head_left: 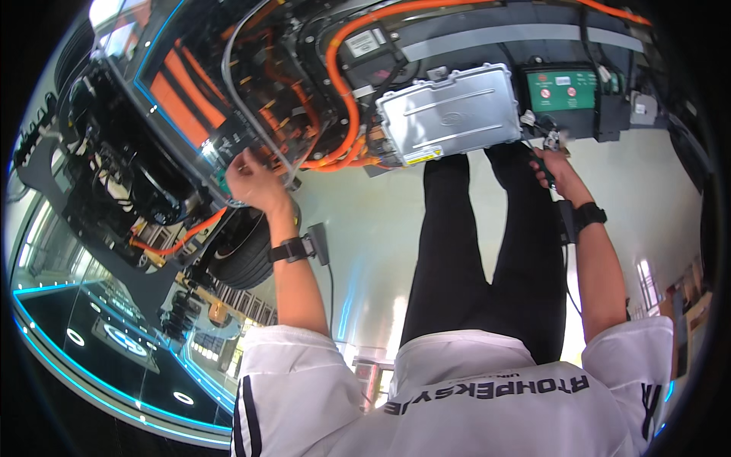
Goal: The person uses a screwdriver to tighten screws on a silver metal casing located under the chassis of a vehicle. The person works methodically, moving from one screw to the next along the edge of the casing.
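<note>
My left hand (256, 181) is closed, its fingertips pinched together at the edge of a dark glossy panel (230, 145) with small white markings. Whatever may be between those fingertips is too small to make out. Out to the right, my right hand (563, 175) wraps around a hand tool with a dark green grip (545, 169) and a shiny metal head (551, 140). The tool's head points away from me, close to the right end of a silver metal housing (453, 114). A thick orange cable (333, 65) curves between the housing and the panel.
A green label plate (562, 90) sits right of the housing. Black vehicle parts (126, 152) and a tyre (247, 247) stand at the left, with a thinner orange cable (183, 240) beside them. Pale glossy floor (365, 228) lies below; thin black cords hang from both wrist straps.
</note>
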`<state>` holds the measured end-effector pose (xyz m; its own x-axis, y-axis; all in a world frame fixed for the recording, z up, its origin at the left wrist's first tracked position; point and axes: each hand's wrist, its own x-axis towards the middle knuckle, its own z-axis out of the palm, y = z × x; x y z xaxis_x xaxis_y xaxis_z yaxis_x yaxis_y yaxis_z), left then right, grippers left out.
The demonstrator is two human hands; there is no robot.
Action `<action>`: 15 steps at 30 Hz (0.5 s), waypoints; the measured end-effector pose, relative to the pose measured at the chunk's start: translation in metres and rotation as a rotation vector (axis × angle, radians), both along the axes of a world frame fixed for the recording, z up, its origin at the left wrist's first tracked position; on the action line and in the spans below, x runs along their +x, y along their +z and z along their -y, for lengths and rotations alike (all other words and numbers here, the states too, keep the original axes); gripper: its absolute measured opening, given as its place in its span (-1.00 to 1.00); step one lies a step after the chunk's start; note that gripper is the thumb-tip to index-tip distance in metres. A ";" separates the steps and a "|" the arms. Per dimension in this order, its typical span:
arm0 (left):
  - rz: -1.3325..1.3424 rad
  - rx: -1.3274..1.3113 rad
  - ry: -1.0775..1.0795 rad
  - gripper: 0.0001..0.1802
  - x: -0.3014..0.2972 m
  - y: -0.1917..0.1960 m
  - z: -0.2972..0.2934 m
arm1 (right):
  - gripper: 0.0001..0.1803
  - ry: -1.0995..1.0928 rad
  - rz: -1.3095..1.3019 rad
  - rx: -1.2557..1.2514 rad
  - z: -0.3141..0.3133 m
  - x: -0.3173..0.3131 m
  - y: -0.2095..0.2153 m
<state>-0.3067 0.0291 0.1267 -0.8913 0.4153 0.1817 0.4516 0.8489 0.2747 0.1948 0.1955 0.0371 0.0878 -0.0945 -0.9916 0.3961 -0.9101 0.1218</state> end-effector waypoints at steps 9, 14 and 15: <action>0.315 0.340 0.040 -0.80 0.062 0.027 -0.033 | -0.61 -0.689 -0.046 -0.262 0.005 0.011 -0.003; 0.798 0.445 -0.104 -0.86 0.187 0.022 -0.056 | -0.66 -1.026 -0.176 -0.327 0.013 0.022 -0.012; 0.902 0.418 -0.110 -0.88 0.216 0.022 -0.063 | -0.67 -1.077 -0.202 -0.350 0.011 0.019 -0.009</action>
